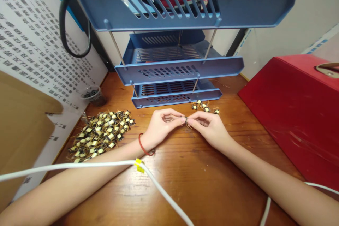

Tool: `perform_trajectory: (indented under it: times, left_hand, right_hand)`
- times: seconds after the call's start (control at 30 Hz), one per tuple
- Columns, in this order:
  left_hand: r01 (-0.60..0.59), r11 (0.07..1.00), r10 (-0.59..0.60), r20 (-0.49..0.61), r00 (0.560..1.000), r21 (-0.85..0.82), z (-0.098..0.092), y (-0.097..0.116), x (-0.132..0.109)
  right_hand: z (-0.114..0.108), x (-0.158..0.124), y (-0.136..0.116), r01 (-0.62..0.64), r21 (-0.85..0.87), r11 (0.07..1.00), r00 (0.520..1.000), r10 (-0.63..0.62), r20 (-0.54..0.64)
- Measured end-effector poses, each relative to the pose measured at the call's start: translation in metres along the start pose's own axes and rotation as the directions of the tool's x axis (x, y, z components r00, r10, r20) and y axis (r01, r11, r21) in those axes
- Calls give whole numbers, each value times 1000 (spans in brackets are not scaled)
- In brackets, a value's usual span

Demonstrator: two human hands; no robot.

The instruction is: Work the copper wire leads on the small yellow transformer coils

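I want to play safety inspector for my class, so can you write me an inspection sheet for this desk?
Surface: wooden table, brown and glossy.
Job's things: small part between both hands; big pile of parts at left; small group of parts by the blue tray rack.
Clutter: clear cup beside the pile; cardboard at far left.
Hands: left hand and right hand both pinch the small part with their fingers.
Cables: white cable with yellow tag over the left forearm; second white cable by the right forearm; black cable upper left.
Surroundings: blue tray rack behind; red box right; printed sheet left.
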State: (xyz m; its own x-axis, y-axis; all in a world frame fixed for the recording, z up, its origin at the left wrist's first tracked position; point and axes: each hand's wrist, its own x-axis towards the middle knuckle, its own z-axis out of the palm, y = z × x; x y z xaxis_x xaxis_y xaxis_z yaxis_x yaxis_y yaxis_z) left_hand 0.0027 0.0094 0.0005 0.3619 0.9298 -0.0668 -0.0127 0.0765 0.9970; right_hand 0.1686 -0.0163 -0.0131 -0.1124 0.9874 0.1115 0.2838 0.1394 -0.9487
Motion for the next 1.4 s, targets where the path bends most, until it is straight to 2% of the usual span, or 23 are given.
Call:
perform_trajectory:
  times: [0.1,0.17,0.33,0.5,0.67,0.9,1.4]
  left_hand:
    - [8,1000,-8,-46,999,-4,1,0,0]
    - [6,1000,-6,-70,998,1,1,-1,0]
    - [2,1000,-2,-87,996,5,0,-3,1]
    - [-9,998,14,-91,996,55,0,-4,0]
    - [-30,990,36,-43,998,134,1,-5,0]
    - [-43,950,39,17,999,309,2,-1,-2]
    - [-91,945,67,87,994,314,3,-1,-3]
  right_hand:
    - [1,-3,-1,39,-100,994,993,-50,-104]
    - [1,-6,-4,96,-208,974,979,-130,-157]
    - [4,-11,-12,311,-411,857,920,-380,-98]
    - [8,-12,-11,404,-501,766,871,-489,-44]
    - [5,-12,-8,453,-528,718,860,-509,46]
    - [1,-8,-3,419,-598,683,865,-500,35]
    - [1,-6,-3,420,-617,666,867,-494,57]
